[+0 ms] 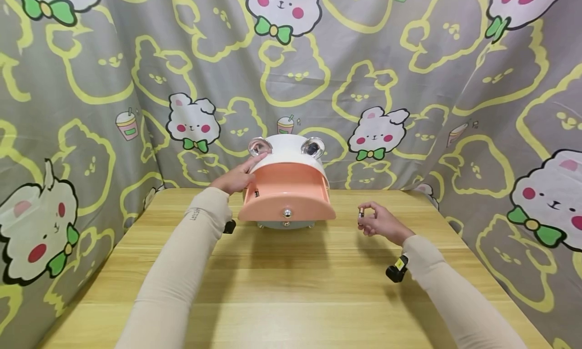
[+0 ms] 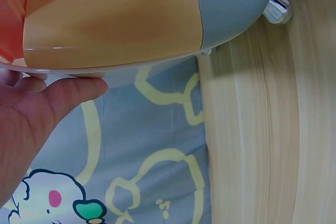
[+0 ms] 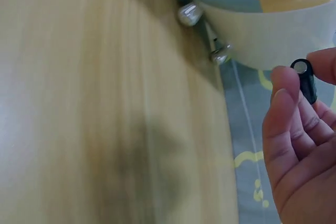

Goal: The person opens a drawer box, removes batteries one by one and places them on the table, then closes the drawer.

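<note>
A frog-shaped drawer box [image 1: 285, 146] with a white shell and two clear bulging eyes stands toward the back of the table. Its upper drawer [image 1: 287, 208], orange with a silver knob, is pulled out, and a small dark battery [image 1: 256, 193] lies inside at the left. My left hand [image 1: 237, 179] rests against the box's left side near that eye; its thumb lies straight along the shell in the left wrist view. Off to the right of the drawer, my right hand [image 1: 376, 221] pinches a battery [image 3: 306, 80] between thumb and fingers, one metal end showing.
The box stands on small silver feet [image 3: 190, 13], its blue-grey lower front [image 2: 236, 3] below the drawer. Pale wooden table [image 1: 291, 288] stretches toward me. A patterned grey curtain [image 1: 300, 56] hangs behind and along both sides.
</note>
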`<state>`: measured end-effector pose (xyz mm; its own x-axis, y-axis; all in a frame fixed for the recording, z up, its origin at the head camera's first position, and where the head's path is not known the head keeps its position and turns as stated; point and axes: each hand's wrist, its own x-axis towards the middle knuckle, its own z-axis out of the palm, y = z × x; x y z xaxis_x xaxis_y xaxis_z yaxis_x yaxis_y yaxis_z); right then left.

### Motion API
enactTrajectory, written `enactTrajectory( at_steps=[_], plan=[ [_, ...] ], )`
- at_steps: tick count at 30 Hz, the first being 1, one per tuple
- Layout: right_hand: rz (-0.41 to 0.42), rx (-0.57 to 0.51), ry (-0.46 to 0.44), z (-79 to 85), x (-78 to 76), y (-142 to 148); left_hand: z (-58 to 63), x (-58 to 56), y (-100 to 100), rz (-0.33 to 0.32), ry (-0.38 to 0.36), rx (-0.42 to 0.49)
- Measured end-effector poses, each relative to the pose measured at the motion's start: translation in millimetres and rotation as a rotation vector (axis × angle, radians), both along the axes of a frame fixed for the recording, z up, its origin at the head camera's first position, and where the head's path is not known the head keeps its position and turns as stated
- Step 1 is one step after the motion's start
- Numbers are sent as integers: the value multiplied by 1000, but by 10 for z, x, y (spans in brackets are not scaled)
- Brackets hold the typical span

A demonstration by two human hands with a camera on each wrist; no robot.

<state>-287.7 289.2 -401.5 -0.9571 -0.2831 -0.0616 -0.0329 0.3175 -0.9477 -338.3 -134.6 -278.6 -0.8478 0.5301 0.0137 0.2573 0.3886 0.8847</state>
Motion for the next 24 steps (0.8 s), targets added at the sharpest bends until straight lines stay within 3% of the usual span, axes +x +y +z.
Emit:
enactTrajectory(
  at_steps=[7, 15, 21, 24],
  plan=[
    [36, 139, -5, -135, 45, 55, 6, 12, 0, 11, -5, -7],
    [86, 193, -22, -235, 81, 103, 9, 4, 15, 17, -7, -13],
    [78, 215, -35, -291, 96, 152, -180, -198, -19, 25, 17, -3],
    [76, 235, -45, -323, 90, 170, -198, -227, -30, 24, 12, 2]
  ],
)
